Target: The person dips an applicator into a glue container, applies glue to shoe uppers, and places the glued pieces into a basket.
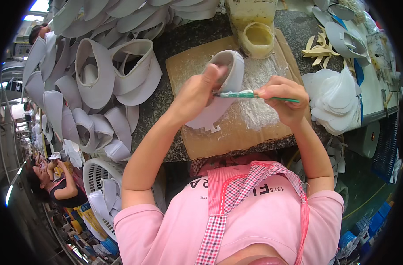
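Note:
Over the cardboard sheet (190, 143), my left hand (194, 95) is closed on a white shoe upper (237, 75), thumb up at its opening and the other fingers partly hidden. A pale flap with a notched edge hangs below it. My right hand (287, 97) grips a green-handled brush (248, 94) between thumb and fingers. The brush lies nearly level, its whitish tip at the upper beside my left fingers. Just beyond stands an open glue pot (258, 39) with a yellowed, crusted rim. Dried white smears cover much of the cardboard.
Many white uppers (93, 73) are heaped on the left and far side. At right lie a stack of white cut pieces (334, 99) and some yellowish strips (318, 47). A white basket (91, 170) holding pieces stands at lower left. Another person (66, 185) sits farther left.

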Demonstrator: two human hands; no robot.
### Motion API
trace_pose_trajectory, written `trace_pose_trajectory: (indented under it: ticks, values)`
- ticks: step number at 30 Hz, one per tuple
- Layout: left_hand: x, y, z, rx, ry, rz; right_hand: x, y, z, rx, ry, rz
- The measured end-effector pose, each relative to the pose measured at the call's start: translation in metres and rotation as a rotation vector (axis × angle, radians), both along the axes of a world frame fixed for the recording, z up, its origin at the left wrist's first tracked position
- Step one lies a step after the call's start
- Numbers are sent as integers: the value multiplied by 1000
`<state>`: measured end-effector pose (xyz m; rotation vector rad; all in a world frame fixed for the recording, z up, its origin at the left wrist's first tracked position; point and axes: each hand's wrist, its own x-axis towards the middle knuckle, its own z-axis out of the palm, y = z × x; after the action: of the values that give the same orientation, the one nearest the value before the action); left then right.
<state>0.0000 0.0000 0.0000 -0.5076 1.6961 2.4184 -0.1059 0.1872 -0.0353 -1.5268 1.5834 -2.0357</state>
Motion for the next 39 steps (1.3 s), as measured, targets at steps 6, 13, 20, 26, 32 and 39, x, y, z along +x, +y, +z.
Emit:
trace_pose_trajectory:
  ticks: [6, 13, 20, 26, 32, 39]
  values:
    - [40, -16, 17, -1376, 17, -51, 10, 10, -2, 70, 330, -189]
    - [93, -33, -49, -1054, -134, 267, 51, -17, -21, 52, 640, -180]
    - [89, -38, -55, -178, 58, 495, 43, -45, -21, 62, 659, -108]
    - [87, -35, -59, -185, 101, 552, 12, -17, 1, 319, 617, -328]
    - [81, -39, -59, -280, 87, 541, 27, -67, 0, 154, 675, 111]
    - [78, -42, -38, -134, 148, 534, -49, -18, 60, 421, 613, 41]
